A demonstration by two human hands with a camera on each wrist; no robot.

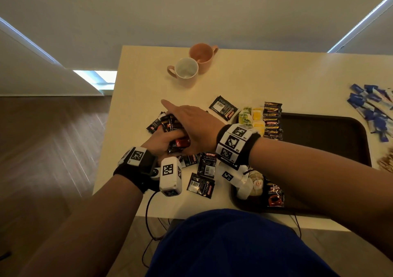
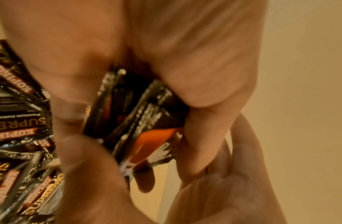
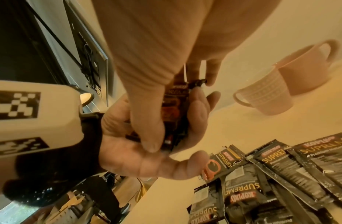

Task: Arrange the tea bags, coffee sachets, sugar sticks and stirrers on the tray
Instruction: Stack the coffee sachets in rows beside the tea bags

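Note:
A bundle of black coffee sachets (image 1: 177, 141) sits in my cupped left hand (image 1: 158, 140) above the table, left of the tray. My right hand (image 1: 191, 123) lies over it, thumb and fingers pinching the bundle's ends while the index finger points out straight. In the right wrist view the right thumb presses the near end of the bundle (image 3: 173, 109) in the left palm (image 3: 139, 160). The left wrist view shows the sachets (image 2: 141, 121) edge-on between curled fingers. The dark tray (image 1: 323, 149) carries tea bags (image 1: 252, 117) and a column of coffee sachets (image 1: 273, 120).
Loose sachets (image 1: 206, 166) lie on the table under my wrists, one more (image 1: 223, 107) farther back. Two mugs (image 1: 186, 71) stand at the back. Blue sugar sticks (image 1: 373, 109) and stirrers (image 1: 387, 160) lie right of the tray. More tea bags (image 1: 255, 183) sit at the tray's near left.

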